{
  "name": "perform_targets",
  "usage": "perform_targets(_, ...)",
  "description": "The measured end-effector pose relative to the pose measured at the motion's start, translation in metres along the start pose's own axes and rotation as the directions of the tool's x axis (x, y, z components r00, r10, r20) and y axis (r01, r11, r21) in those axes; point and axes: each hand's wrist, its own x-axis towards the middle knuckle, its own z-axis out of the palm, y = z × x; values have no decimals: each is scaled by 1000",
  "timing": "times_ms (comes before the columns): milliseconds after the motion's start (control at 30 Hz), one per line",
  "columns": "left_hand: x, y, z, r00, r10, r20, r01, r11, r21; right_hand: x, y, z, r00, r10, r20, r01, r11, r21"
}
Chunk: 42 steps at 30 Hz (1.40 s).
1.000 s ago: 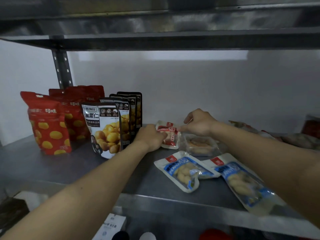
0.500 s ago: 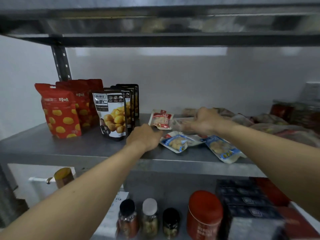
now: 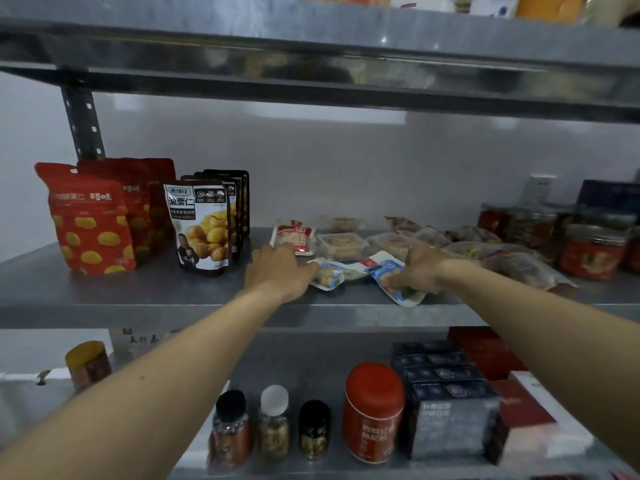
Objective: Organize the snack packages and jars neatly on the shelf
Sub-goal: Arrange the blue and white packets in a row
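The left hand (image 3: 280, 271), fingers straight, is touching a flat blue-and-white plastic snack packet (image 3: 329, 276). The right hand (image 3: 420, 268) is pinching the second blue-and-white packet (image 3: 381, 270). Both are lying crosswise between the hands.

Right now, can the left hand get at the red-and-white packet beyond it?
Probably yes. The left hand, fingers straight, is just short of the red-and-white packet, with nothing between them; the right hand, gripping a blue packet, is off to the side.

dull metal shelf (image 3: 156, 292) — glossy plastic pouches (image 3: 202, 226)
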Motion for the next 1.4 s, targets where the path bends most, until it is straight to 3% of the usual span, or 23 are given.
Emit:
perform_targets(267, 5, -9, -6, 996, 71, -59, -75, 995, -71, -1, -11, -18, 985, 119, -125, -108, 990, 93)
perform_targets(467, 22, -17, -13, 984, -11, -180, -62, 917, -395, 15, -47, -52, 906, 63, -419, 78, 947, 311)
perform_targets(533, 27, -16, -16, 985, -79, -156, -16, 849, -529, 29, -64, -51, 913, 67, -403, 137, 880, 455)
perform_targets(633, 36, -12, -18, 994, -104, -32, 45, 660, -750, 49, -89, -28, 965, 51, -258, 127, 769, 626)
perform_targets(700, 42, -10, -17, 995, -94, 29, 76, 551, -831, 60, -104, -4, 985, 30, -172, 99, 715, 692)
perform_targets(767, 49, -12, -11, 996, -75, 42, 75, 519, -852, 69, -117, 22, 995, -7, -95, 73, 694, 717)
perform_targets(867, 57, -21, 1, 992, -93, 80, 117, 512, -851, 83, -126, 54, 996, -90, -29, 86, 742, 665)
perform_targets(967, 67, -33, 13, 989, -115, 92, 140, 548, -825, 95, -123, 66, 981, -190, -44, 190, 884, 428)
perform_targets(1033, 74, -40, 16, 990, -112, 83, 133, 600, -789, 99, -119, 65, 970, -236, -54, 242, 923, 300)
perform_targets(1267, 90, -45, 23, 996, -47, 81, 88, 769, -633, 92, -98, 49, 939, -338, 69, 337, 941, 28)
perform_targets(1400, 93, -42, 27, 995, -56, 80, 92, 812, -576, 86, -89, 42, 928, -359, 96, 359, 933, 15)
